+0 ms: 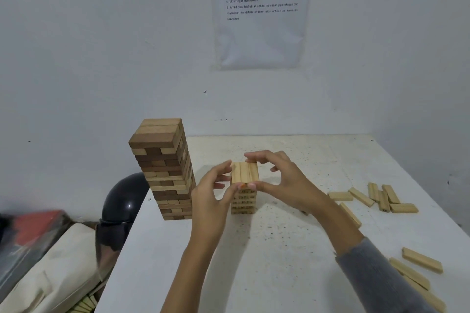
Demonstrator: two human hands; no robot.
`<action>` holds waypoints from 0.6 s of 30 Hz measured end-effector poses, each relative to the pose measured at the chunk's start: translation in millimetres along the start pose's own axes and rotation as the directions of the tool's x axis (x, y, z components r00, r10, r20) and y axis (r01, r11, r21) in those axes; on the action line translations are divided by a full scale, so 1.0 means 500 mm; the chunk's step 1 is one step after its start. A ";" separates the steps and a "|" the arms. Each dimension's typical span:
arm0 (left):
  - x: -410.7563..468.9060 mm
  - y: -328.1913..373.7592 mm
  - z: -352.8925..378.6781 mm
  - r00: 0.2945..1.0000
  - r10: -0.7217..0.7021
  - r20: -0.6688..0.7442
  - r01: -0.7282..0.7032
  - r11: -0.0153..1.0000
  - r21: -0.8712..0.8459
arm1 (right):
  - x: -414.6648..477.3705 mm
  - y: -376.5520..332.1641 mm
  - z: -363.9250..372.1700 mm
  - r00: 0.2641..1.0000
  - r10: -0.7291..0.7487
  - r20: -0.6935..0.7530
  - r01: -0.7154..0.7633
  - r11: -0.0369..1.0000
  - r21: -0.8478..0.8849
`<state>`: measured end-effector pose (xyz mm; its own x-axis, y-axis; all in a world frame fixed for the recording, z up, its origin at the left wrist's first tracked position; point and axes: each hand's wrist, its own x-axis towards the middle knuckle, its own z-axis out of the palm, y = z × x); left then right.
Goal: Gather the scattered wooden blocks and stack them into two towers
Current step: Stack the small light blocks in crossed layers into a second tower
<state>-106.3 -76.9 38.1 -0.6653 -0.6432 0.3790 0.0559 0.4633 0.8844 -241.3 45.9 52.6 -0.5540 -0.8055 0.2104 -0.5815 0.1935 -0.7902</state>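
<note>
1. The white, speckled table [279, 262] carries everything.
2. The tall tower [165, 168] of mixed brown blocks stands at the table's left edge and looks complete.
3. The short tower [243, 201] of pale blocks stands just right of it, only a few layers high (clearly unfinished).
4. The left hand [211, 193] and right hand [282, 180] both pinch its top layer, fingers curled round the sides.
5. Loose blocks [376, 197] lie scattered at the right, with more nearer [422, 260], not yet stacked.

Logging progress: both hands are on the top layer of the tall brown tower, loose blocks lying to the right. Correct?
Not the tall tower: the head view shows the left hand and right hand on the top layer of the short pale tower. Loose blocks do lie to the right.
</note>
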 end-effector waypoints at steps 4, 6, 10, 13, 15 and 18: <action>0.010 -0.013 0.004 1.000 -0.023 0.002 0.023 1.000 0.005 | 0.016 0.010 0.005 1.000 0.022 0.002 -0.022 1.000 -0.003; 0.012 -0.016 0.004 1.000 -0.031 0.004 0.031 0.999 0.009 | 0.019 0.012 0.008 0.999 0.031 0.005 -0.031 1.000 0.000; 0.015 -0.023 0.005 0.999 -0.040 0.017 0.039 0.998 0.041 | 0.020 0.016 0.015 0.998 0.059 0.003 -0.059 0.998 0.005; 0.017 -0.028 0.006 0.998 -0.048 0.042 0.045 0.996 0.079 | 0.018 0.015 0.019 0.997 0.075 0.008 -0.075 0.997 0.019; 0.017 -0.031 0.005 0.997 -0.051 0.052 0.046 0.995 0.094 | 0.015 0.012 0.022 0.998 0.070 0.008 -0.070 0.997 0.027; 0.013 -0.029 0.003 0.997 -0.045 0.057 0.039 0.994 0.105 | 0.003 0.008 0.022 0.998 0.062 0.004 -0.062 0.997 0.039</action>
<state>-112.7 -87.1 27.4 -0.7082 -0.6280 0.3227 -0.0483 0.4991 0.8652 -238.1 39.1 43.3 -0.5864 -0.7942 0.1591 -0.5226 0.2209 -0.8234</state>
